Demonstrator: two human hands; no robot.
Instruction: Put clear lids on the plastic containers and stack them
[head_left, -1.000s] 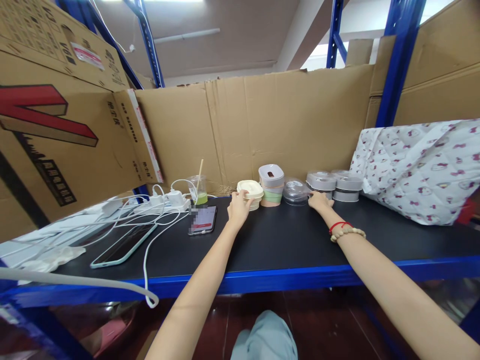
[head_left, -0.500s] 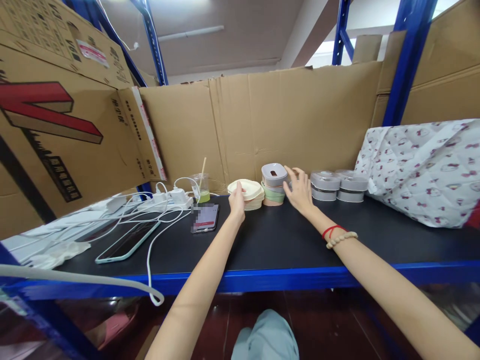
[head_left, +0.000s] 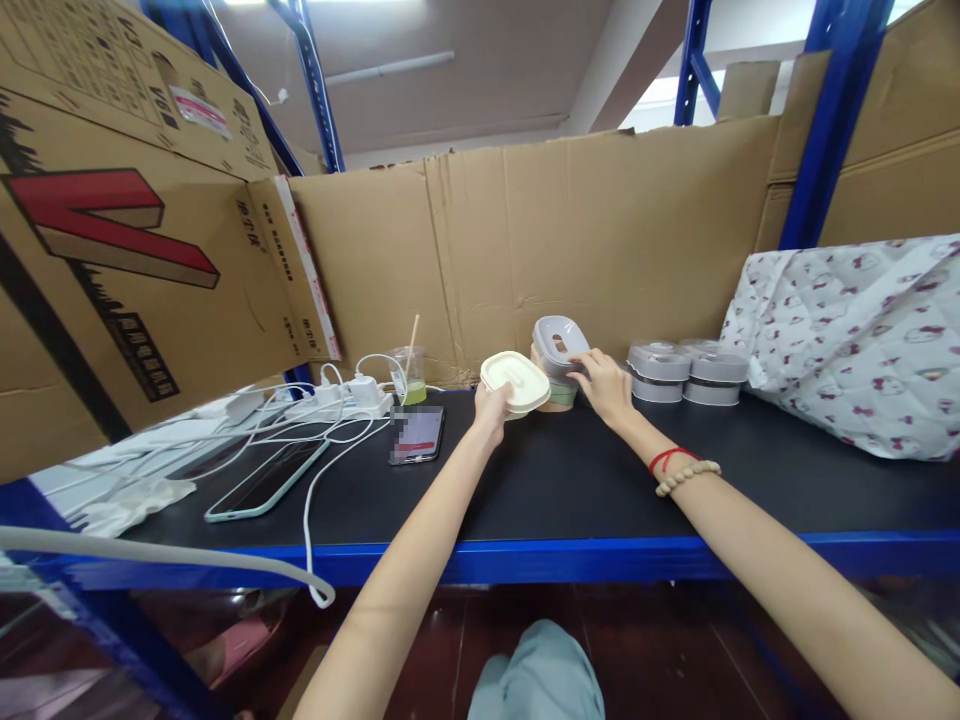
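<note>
Frame centre, on counter [head_left: 570, 490]: your left hand [head_left: 493, 410] grips cream lid [head_left: 517, 375]; your right hand [head_left: 606, 384] pinches grey lid [head_left: 574, 342], tilted atop stack [head_left: 559, 394]. Upper left, carton [head_left: 112, 100] reads "V6", next character unclear.

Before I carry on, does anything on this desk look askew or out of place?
Yes: on the left, white cables lie tangled, and one hangs past the blue front edge, where it could snag. The gray container tilts at the right hand, likely from handling.
</note>
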